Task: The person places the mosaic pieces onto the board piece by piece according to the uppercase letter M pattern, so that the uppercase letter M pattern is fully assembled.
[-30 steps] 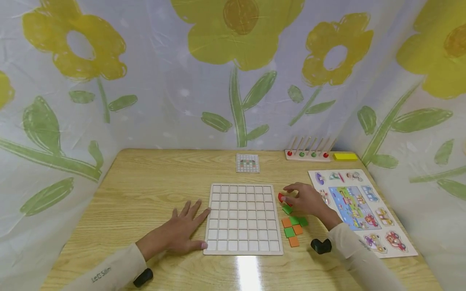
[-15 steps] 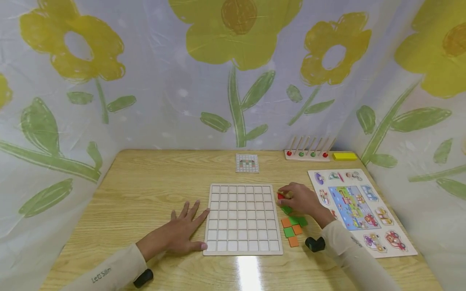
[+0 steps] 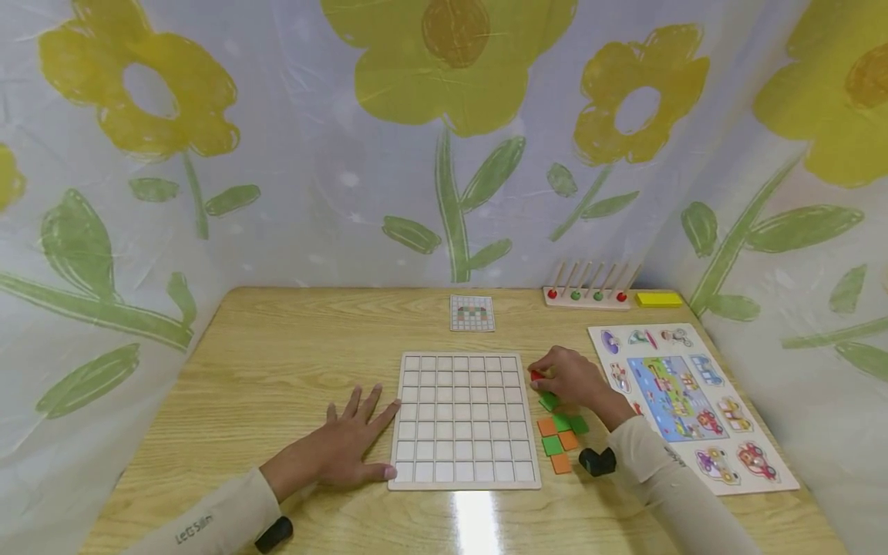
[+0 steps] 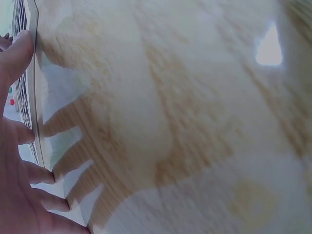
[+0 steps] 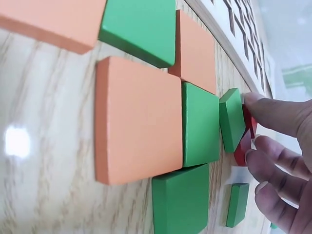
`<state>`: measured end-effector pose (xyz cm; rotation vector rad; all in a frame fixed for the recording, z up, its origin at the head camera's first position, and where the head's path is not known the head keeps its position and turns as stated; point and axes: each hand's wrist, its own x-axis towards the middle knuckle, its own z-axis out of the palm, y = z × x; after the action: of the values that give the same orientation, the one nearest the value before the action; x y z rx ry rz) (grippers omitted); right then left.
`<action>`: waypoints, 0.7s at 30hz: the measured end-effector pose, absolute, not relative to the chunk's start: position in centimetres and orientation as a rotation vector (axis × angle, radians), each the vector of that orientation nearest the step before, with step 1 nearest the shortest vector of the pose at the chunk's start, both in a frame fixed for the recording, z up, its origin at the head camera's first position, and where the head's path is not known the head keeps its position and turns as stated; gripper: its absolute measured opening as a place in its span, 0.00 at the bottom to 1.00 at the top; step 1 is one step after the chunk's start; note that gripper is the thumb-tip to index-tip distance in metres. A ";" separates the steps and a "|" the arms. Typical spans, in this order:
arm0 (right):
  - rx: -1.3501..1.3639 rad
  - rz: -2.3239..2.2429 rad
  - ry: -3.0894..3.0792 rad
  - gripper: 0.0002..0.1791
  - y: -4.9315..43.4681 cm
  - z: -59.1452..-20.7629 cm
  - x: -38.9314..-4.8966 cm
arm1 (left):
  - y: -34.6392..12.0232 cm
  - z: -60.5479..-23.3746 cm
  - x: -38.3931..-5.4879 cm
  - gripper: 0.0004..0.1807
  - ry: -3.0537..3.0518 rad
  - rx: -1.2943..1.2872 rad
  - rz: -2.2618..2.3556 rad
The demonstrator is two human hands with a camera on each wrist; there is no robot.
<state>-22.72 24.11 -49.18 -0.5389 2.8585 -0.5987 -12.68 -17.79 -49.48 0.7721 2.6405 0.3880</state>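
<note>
My left hand (image 3: 350, 439) lies spread on the table, its thumb and forefinger at the left edge of the white grid board (image 3: 466, 486). In the left wrist view, the left fingertips (image 4: 52, 176) rest on the glossy tabletop beside the board's edge. To the right of the board, my right hand (image 3: 572, 378) pinches a red tile (image 3: 537, 375) between thumb and fingers. Seen from the right wrist, a second red piece (image 5: 242, 148) lies under the fingers, against a tilted green tile (image 5: 231, 119). The hand partly hides both red pieces.
Orange (image 3: 546, 426) and green tiles (image 3: 552, 445) lie nearer the front, right of the board. A small pattern card (image 3: 472, 313) sits behind it. Farther right are a picture puzzle board (image 3: 603, 337), a peg rack (image 3: 586, 301) with beads and a yellow block (image 3: 657, 300).
My right hand has moved slightly left toward the board, its fingers closing in around the red tile. The left hand stays in place.
</note>
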 end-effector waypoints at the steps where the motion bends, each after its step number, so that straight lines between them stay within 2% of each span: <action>1: -0.544 -0.598 2.860 0.14 24.1 -49.2 -22.7 | -17.8 -49.5 -12.7 0.55 2.642 0.772 0.384; 21: -0.463 -0.673 2.800 0.11 23.5 -49.3 -22.7 | -17.7 -49.6 -12.6 0.56 2.655 0.762 0.376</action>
<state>-22.72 23.54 -49.34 -0.4628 2.7995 -0.6728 -12.57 -17.72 -49.56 0.7616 2.6547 0.3763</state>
